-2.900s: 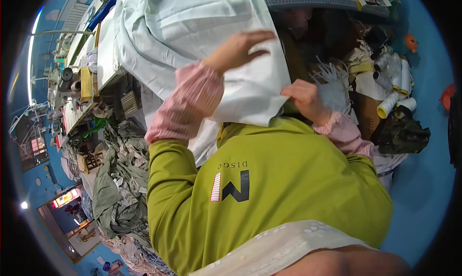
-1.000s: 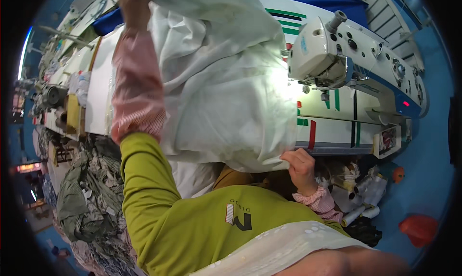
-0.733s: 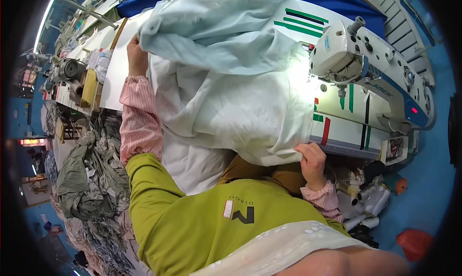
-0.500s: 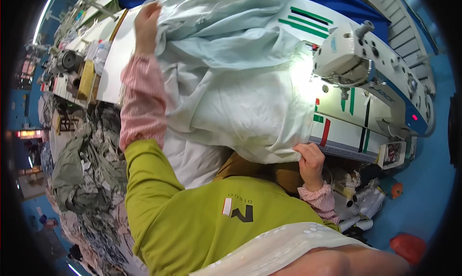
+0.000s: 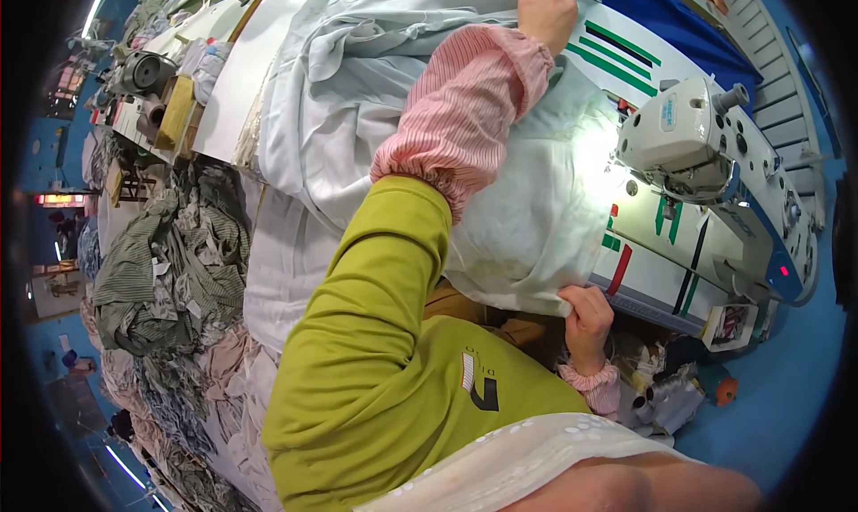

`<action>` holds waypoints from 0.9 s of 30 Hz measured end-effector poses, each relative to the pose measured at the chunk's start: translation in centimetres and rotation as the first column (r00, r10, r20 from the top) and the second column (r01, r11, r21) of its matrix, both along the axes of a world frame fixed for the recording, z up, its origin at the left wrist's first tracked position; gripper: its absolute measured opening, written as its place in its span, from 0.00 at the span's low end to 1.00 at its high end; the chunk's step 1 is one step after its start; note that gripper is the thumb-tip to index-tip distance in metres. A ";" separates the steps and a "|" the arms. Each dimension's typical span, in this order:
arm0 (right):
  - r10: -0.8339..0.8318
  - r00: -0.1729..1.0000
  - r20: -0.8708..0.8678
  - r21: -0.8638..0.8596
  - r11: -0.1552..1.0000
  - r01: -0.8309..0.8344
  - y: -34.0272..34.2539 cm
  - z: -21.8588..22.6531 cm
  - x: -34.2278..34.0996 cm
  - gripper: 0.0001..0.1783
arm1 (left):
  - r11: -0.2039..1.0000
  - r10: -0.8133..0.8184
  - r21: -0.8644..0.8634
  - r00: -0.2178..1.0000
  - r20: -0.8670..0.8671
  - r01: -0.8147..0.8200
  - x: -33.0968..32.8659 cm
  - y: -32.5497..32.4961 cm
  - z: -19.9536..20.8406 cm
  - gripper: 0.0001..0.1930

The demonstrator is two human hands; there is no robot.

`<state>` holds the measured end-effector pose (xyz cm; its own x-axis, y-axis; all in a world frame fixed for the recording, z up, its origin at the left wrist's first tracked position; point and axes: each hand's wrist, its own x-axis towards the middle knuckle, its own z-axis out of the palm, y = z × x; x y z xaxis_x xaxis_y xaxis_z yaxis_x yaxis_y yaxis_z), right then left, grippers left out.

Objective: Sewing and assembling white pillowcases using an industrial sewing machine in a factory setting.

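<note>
A large pale blue-white cloth (image 5: 527, 217) spreads in loose folds over the sewing table and hangs toward my lap. My left arm, in a pink cuff, reaches across it. My left hand (image 5: 548, 19) is at the far side with its fingers curled closed on the cloth. At the near edge, my right hand (image 5: 587, 320) pinches the cloth's corner between thumb and fingers. To the right stands a white sewing machine (image 5: 684, 137), its bright lamp lighting the cloth beside the needle area. Whether the cloth lies under the presser foot is hidden by glare.
Green, black and red tape strips (image 5: 618, 269) mark the white tabletop. A heap of grey-green and striped garments (image 5: 170, 271) lies at the left. Blue fabric (image 5: 666, 38) covers the far side. Below the table at right are thread cones (image 5: 661, 396) and a small box (image 5: 728, 327).
My left hand has swung from the cloth's far left side across to its far right. My right hand keeps its pinch on the near corner. The view has shifted slightly.
</note>
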<state>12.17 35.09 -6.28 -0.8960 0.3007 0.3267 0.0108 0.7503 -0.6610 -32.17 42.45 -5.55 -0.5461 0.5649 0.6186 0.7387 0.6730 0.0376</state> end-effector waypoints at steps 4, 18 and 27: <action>0.000 1.000 -0.010 -0.015 1.000 0.000 -0.1 -0.3 0.0 0.16 | 0.972 -0.174 0.188 0.971 0.166 0.142 -2.4 -1.7 1.4 0.08; 0.012 0.998 -0.064 -0.001 1.000 -0.012 0.5 -0.5 0.7 0.17 | 0.911 -0.304 0.303 0.952 0.030 0.281 -2.5 -25.1 28.4 0.06; -0.003 0.998 -0.068 0.008 1.000 0.003 0.2 -0.9 0.5 0.18 | 0.945 -0.064 0.323 0.997 0.031 0.050 -4.0 -37.6 27.6 0.13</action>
<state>12.71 35.27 -7.17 -0.8708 0.3005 0.3892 -0.0318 0.7555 -0.6544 -36.22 4.82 22.04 -0.5471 0.3702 0.7508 0.7688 0.5769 0.2758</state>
